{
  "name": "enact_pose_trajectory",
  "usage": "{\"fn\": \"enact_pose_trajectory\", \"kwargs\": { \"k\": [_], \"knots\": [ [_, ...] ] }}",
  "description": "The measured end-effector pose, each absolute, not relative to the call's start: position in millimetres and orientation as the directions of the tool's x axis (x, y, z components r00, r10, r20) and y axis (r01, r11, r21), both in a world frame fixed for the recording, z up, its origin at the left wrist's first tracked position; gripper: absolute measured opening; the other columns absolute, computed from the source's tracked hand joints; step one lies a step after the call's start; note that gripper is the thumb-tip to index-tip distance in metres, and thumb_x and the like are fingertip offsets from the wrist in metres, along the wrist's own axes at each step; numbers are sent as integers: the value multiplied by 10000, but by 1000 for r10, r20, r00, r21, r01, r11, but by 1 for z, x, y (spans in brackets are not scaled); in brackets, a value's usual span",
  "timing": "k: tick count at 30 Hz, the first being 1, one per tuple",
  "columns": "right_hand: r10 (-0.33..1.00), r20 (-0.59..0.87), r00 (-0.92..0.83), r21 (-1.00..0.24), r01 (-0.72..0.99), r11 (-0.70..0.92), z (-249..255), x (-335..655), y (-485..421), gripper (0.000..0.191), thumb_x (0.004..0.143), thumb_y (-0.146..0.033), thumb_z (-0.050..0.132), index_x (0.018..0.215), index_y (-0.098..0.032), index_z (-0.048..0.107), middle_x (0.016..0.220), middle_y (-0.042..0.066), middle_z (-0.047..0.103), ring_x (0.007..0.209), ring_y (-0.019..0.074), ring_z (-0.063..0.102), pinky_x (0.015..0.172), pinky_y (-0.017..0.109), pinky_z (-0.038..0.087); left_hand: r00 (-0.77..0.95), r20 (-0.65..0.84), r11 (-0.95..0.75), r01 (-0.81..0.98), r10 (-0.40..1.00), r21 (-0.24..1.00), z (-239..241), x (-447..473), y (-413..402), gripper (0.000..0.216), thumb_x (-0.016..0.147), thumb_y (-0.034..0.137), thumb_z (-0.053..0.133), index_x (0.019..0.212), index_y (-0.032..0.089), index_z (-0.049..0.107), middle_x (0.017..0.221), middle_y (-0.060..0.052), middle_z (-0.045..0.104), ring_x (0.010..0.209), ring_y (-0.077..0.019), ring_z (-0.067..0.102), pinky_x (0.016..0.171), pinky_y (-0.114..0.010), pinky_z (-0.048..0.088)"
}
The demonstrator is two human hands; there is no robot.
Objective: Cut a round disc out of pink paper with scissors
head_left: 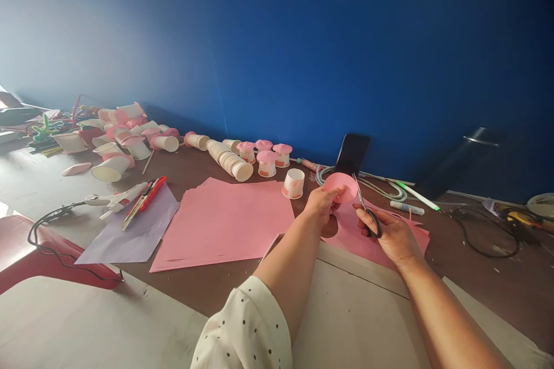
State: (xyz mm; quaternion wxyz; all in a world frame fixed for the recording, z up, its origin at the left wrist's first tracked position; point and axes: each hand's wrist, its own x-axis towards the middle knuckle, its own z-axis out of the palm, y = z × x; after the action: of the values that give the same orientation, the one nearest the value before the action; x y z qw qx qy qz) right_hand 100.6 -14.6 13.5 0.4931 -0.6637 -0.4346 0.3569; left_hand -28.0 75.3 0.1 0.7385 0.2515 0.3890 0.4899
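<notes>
My left hand pinches a round pink paper disc by its near edge, thumb on top. Black-handled scissors are gripped in my right hand, their blades pointing up along the disc's right edge. Whether the blades are biting into the paper I cannot tell. Below both hands lies a cut pink sheet with a rounded notch at its left. A paper cup with drawn red marks stands upside down just left of my left hand.
A pink paper stack lies left of my arm. Beyond it are nested cups and cups with pink tops. A phone leans on the blue wall. Farther left lie a glue gun and a red box cutter.
</notes>
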Motion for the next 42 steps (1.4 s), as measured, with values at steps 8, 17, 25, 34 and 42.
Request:
{"fn": "enact_pose_trajectory", "kwargs": {
  "k": [8, 17, 25, 34, 42],
  "knots": [
    [927, -55, 370, -967, 212, -142, 10, 103, -14, 330, 604, -551, 852, 735, -255, 788, 628, 5, 657, 593, 202, 620, 578, 335, 509, 227, -331, 401, -558, 916, 727, -1, -28, 75, 218, 727, 156, 864, 858, 154, 689, 816, -39, 640, 770, -134, 562, 701, -260, 466],
    [928, -70, 367, -961, 223, -161, 15, 100, -16, 449, 535, -604, 871, 763, -224, 800, 613, 1, 657, 590, 186, 615, 577, 309, 503, 225, -368, 428, -576, 902, 696, -4, -26, 79, 297, 695, 231, 913, 797, 158, 643, 747, -16, 596, 718, -121, 546, 713, -261, 465],
    [924, -78, 374, -972, 177, -154, 11, 100, -14, 439, 515, -578, 878, 775, -232, 804, 634, -8, 662, 576, 163, 591, 550, 286, 480, 262, -378, 447, -683, 888, 577, -3, -24, 77, 312, 686, 230, 926, 840, 169, 662, 865, -39, 672, 739, -120, 603, 704, -246, 490],
    [930, -57, 363, -967, 211, -142, 13, 99, -16, 430, 513, -577, 877, 768, -237, 811, 646, 2, 675, 577, 176, 604, 567, 308, 496, 252, -381, 449, -642, 889, 621, -3, -24, 76, 298, 706, 188, 894, 920, 157, 688, 943, -75, 694, 825, -152, 630, 715, -255, 516],
    [933, -11, 360, -954, 276, -118, 15, 98, -17, 507, 593, -623, 814, 864, -195, 830, 655, 7, 671, 601, 186, 617, 652, 343, 539, 245, -369, 441, -565, 897, 697, 2, -27, 74, 311, 689, 213, 916, 852, 160, 657, 843, -36, 629, 796, -138, 579, 721, -256, 481]
  ]
}}
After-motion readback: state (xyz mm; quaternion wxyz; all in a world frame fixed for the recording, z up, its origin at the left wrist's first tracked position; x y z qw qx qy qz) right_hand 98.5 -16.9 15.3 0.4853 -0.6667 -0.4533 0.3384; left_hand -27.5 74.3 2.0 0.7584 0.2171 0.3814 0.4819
